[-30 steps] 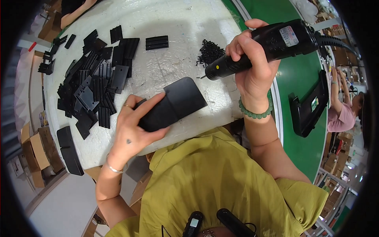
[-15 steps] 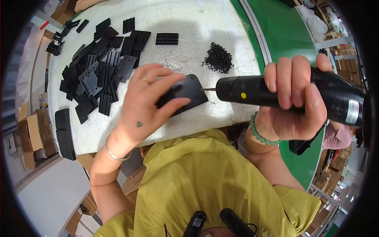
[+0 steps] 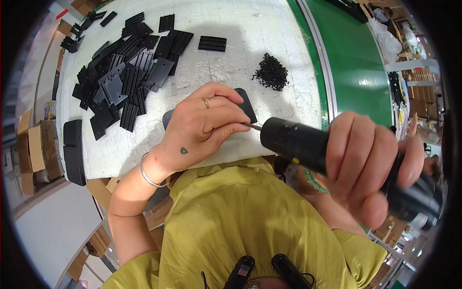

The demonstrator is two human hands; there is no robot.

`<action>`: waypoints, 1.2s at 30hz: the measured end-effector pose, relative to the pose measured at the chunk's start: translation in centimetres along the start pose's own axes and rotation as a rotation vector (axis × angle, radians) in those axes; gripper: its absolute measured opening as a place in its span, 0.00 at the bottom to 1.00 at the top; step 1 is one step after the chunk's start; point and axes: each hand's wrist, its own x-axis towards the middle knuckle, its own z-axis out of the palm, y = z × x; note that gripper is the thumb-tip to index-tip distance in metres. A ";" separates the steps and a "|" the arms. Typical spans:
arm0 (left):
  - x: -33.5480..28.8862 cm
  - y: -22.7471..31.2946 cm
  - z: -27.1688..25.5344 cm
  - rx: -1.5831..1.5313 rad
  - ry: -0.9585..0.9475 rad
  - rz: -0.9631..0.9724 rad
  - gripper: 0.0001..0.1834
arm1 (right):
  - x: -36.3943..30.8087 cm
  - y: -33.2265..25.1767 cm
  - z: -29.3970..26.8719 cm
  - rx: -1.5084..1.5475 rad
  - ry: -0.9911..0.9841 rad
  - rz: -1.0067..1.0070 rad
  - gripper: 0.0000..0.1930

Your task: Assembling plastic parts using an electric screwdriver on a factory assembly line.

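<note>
My right hand [image 3: 358, 166], blurred by motion, is wrapped round a black electric screwdriver [image 3: 296, 139] with a yellow dot on its body. Its thin metal bit [image 3: 254, 126] points left and reaches the fingertips of my left hand [image 3: 202, 123]. Thumb and forefinger there are pinched together at the bit's end; anything between them is too small to make out. Beneath and behind my left hand lies a flat black panel [image 3: 246, 105] with rounded corners, mostly covered by the hand. Beyond it sits a heap of small black screws [image 3: 272, 72].
A pile of black ribbed plastic pieces [image 3: 122, 77] covers the table's left part. One ribbed piece [image 3: 212, 44] lies apart near the middle. A long black part [image 3: 74, 151] sits at the left edge. Green surface [image 3: 346, 62] borders the white table [image 3: 269, 29] on the right.
My left hand has gone from spread over the black panel to pinched at the bit's end. The screwdriver has tilted, its rear swinging down toward me, and the bit has come off the panel.
</note>
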 end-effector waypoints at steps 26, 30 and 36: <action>-2.7 -1.9 -1.6 0.142 -0.224 -0.668 0.19 | 2.5 5.4 4.1 -0.214 -0.033 0.297 0.20; -3.0 -2.0 -1.8 0.152 -0.226 -0.702 0.22 | 2.7 6.8 4.1 -0.226 -0.018 0.271 0.20; -2.4 -2.1 -1.7 0.170 -0.277 -0.716 0.22 | 3.3 6.1 5.3 -0.294 -0.045 0.368 0.17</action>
